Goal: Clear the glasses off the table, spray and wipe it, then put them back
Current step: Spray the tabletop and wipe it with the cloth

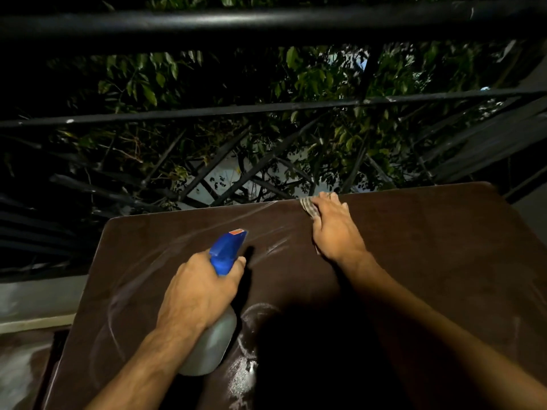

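Observation:
A dark brown table (429,247) fills the lower part of the head view, with wet streaks and curved wipe marks on its top. My left hand (198,291) grips a spray bottle (214,341) with a blue trigger head and a translucent grey body, held above the table's middle. My right hand (334,226) presses a checked cloth (309,206) flat against the table's far edge. No glasses are in view.
A black metal railing (266,23) with a lower bar and crossed struts runs just beyond the table's far edge, with leafy branches behind it. A pale floor strip (32,303) lies to the left. My shadow darkens the table's near middle.

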Motion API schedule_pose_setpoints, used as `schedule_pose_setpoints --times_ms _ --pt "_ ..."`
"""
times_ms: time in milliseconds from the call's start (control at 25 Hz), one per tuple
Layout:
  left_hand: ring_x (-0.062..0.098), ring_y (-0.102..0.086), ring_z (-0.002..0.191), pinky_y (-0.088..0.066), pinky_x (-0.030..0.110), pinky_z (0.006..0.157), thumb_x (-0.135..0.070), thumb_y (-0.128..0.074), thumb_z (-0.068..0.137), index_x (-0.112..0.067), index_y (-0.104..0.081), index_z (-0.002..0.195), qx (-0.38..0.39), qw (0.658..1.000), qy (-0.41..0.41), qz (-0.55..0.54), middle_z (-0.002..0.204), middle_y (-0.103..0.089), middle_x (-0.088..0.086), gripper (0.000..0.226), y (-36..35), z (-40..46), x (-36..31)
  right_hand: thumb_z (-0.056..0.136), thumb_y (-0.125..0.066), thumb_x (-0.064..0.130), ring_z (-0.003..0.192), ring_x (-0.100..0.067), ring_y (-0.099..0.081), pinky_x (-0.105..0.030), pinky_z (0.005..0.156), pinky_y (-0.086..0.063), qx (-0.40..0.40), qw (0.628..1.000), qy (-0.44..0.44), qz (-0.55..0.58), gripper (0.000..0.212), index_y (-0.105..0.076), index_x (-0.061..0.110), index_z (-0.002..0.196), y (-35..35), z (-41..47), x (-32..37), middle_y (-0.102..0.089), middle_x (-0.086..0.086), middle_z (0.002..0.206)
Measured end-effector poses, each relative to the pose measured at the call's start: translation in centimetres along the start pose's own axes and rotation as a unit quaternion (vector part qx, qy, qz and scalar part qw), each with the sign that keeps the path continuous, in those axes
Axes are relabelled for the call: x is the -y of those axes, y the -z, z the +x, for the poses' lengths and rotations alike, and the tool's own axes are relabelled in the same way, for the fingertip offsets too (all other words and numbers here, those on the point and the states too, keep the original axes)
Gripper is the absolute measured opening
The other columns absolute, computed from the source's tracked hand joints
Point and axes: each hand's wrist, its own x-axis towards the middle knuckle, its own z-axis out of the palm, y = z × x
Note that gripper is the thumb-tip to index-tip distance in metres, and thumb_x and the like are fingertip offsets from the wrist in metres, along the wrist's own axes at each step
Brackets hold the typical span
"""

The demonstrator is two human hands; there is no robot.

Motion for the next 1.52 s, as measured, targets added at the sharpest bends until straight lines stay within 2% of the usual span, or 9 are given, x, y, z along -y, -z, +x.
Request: schedule_pose_setpoints --times_ms 120,240,400,680,760,1080,1160,1360,1520 --pt "0.022 -0.061 0.063 -0.041 0.032 0.055 -0.055 -0.067 0.081 -0.024 -0.052 0.065 0.0 1.0 0.006 -0.008 0.062 -0.064 -0.002 0.039 0.4 0.0 0.4 0.093 -0.048 0.018 0.14 -0.026 -0.032 -0.045 0.12 -0.019 0.023 0.998 0.065 -0.004 0.05 -0.041 0.027 0.141 -1.1 -2.8 2.6 -0.037 0.0 0.15" --pt "0.021 -0.062 0.077 -0.049 0.035 0.069 -0.057 -0.072 0.074 -0.034 -0.05 0.077 0.007 1.0 -0.019 0.018 0.073 -0.063 -0.01 0.032 0.5 -0.2 1.1 0.096 -0.045 0.02 0.15 -0.015 -0.01 -0.038 0.122 -0.005 0.116 0.968 0.224 0.0 0.053 -0.038 0.025 0.148 -2.1 -9.0 4.7 -0.027 0.002 0.159" --pt "0.02 -0.064 0.072 -0.053 0.039 0.071 -0.067 -0.057 0.079 -0.027 -0.056 0.072 -0.019 0.999 -0.018 0.033 0.07 -0.066 -0.007 0.041 0.5 -0.2 1.6 0.103 -0.041 0.028 0.15 -0.011 -0.003 -0.032 0.122 -0.001 0.164 0.944 0.286 0.007 0.048 -0.034 0.026 0.15 -1.9 -12.1 4.2 -0.019 0.004 0.162" --pt "0.023 -0.064 0.075 -0.052 0.04 0.074 -0.07 -0.056 0.081 -0.025 -0.054 0.074 -0.022 0.998 0.022 0.053 0.072 -0.065 -0.005 0.046 1.8 -0.3 2.7 0.101 -0.036 0.019 0.15 -0.022 -0.003 -0.039 0.122 0.0 0.044 0.998 0.032 -0.02 0.056 -0.023 0.02 0.155 -1.6 -1.5 3.2 -0.016 -0.004 0.163" --pt "0.026 -0.064 0.079 -0.053 0.042 0.077 -0.07 -0.055 0.081 -0.026 -0.054 0.075 -0.035 0.997 0.039 0.052 0.074 -0.065 -0.006 0.044 2.0 -0.2 3.4 0.1 -0.038 0.019 0.15 -0.025 -0.005 -0.042 0.121 -0.002 0.031 0.998 0.026 -0.042 0.055 -0.026 0.02 0.153 -2.6 0.4 4.7 -0.019 -0.005 0.162" --pt "0.029 -0.063 0.089 -0.049 0.038 0.079 -0.068 -0.056 0.081 -0.037 -0.051 0.089 -0.05 0.997 0.045 0.048 0.076 -0.055 -0.007 0.032 1.9 -0.1 3.6 0.097 -0.042 0.025 0.15 -0.017 -0.008 -0.034 0.12 0.002 0.206 0.912 0.355 0.0 0.052 -0.037 0.025 0.149 -4.3 -9.7 9.0 -0.024 0.001 0.16" --pt "0.025 -0.059 0.084 -0.048 0.038 0.079 -0.067 -0.057 0.081 -0.035 -0.052 0.09 -0.055 0.997 0.051 0.033 0.075 -0.054 -0.009 0.033 2.2 0.0 3.9 0.097 -0.041 0.025 0.15 -0.016 -0.008 -0.033 0.119 0.003 0.176 0.929 0.324 -0.009 0.054 -0.034 0.026 0.151 -4.0 -6.7 8.2 -0.024 0.001 0.161" --pt "0.021 -0.064 0.074 -0.05 0.037 0.071 -0.069 -0.059 0.078 -0.025 -0.058 0.076 -0.047 0.996 0.073 -0.015 0.072 -0.065 -0.006 0.044 2.7 0.8 4.8 0.1 -0.039 0.021 0.15 -0.023 -0.007 -0.041 0.12 0.0 0.056 0.997 0.049 -0.038 0.053 -0.029 0.02 0.152 -4.5 1.7 8.3 -0.02 -0.006 0.162" --pt "0.023 -0.065 0.075 -0.053 0.038 0.074 -0.072 -0.058 0.077 -0.024 -0.057 0.069 -0.026 0.997 0.066 0.017 0.073 -0.067 -0.002 0.049 4.9 1.7 6.1 0.1 -0.039 0.021 0.15 -0.023 -0.005 -0.04 0.121 0.001 0.045 0.996 0.055 -0.058 0.055 -0.025 0.019 0.153 -4.9 1.0 8.4 -0.018 -0.006 0.162"
